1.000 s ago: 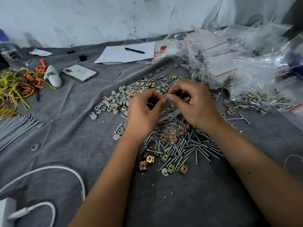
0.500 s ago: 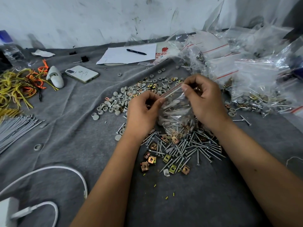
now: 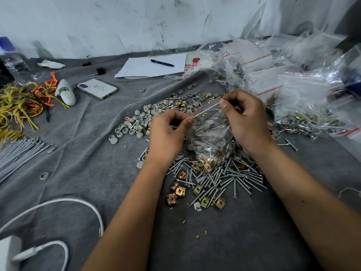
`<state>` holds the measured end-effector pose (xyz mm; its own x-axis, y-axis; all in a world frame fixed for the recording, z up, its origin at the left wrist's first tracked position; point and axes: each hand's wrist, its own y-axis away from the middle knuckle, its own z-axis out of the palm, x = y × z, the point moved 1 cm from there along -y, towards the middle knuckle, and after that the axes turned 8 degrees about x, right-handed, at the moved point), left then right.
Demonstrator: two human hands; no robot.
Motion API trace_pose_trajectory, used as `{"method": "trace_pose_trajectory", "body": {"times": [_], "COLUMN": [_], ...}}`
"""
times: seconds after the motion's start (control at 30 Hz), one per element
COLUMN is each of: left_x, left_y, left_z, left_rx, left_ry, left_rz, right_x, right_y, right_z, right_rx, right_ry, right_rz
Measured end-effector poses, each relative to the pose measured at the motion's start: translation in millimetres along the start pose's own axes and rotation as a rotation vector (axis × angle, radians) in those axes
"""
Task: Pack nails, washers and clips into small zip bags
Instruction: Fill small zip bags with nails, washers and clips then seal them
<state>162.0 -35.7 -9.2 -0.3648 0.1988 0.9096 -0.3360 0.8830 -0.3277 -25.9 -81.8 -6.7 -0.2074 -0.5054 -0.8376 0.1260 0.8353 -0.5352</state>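
A small clear zip bag (image 3: 210, 133) with nails, grey caps and brass clips inside hangs between my hands above the table. My left hand (image 3: 168, 133) pinches the left end of its red-lined zip strip. At the strip's right end, my right hand (image 3: 246, 118) pinches it between thumb and fingers. Below the bag lies a pile of silver nails (image 3: 230, 178) mixed with brass clips (image 3: 179, 191). Grey round washers (image 3: 136, 124) are scattered behind my left hand.
Filled and empty zip bags (image 3: 297, 94) are heaped at the right. A phone (image 3: 97, 89), paper with a pen (image 3: 162, 63), yellow and orange ties (image 3: 21, 102), grey cable ties (image 3: 17, 153) and a white charger cable (image 3: 64, 204) lie on the grey cloth (image 3: 88, 173).
My hands have moved apart along the bag's top, the right one sliding right and up, so the zip strip now stretches taut between them. The bag has risen off the pile.
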Motion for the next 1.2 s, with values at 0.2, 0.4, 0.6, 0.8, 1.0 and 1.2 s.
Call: {"method": "trace_pose_trajectory", "body": {"times": [0.2,0.4,0.6,0.8,1.0,1.2], "left_x": [-3.0,-5.9,-6.3,-2.6,-3.2,-5.1], "left_y": [0.5,-0.4,-0.6,1.7,1.8,1.6], "left_z": [-1.9,-2.5,-3.0,-2.6,-2.5,0.8], "left_rx": [0.026,0.043,0.038,-0.024,-0.046,-0.071], "left_ry": [0.104,0.163,0.173,0.127,0.145,0.085], "left_rz": [-0.056,-0.075,-0.054,-0.016,-0.019,0.013], "right_x": [2.3,1.8,0.2,-4.5,-3.7,-4.8], "right_y": [-2.4,-2.5,-0.5,-0.4,0.6,2.8], "right_z": [-3.4,-3.9,-1.7,-1.4,0.2,2.2], "right_rx": [0.011,0.007,-0.112,-0.13,-0.106,-0.156], "right_ry": [-0.034,-0.092,-0.186,-0.136,-0.107,-0.122], "right_rz": [0.014,0.064,0.139,0.106,0.12,0.104]}}
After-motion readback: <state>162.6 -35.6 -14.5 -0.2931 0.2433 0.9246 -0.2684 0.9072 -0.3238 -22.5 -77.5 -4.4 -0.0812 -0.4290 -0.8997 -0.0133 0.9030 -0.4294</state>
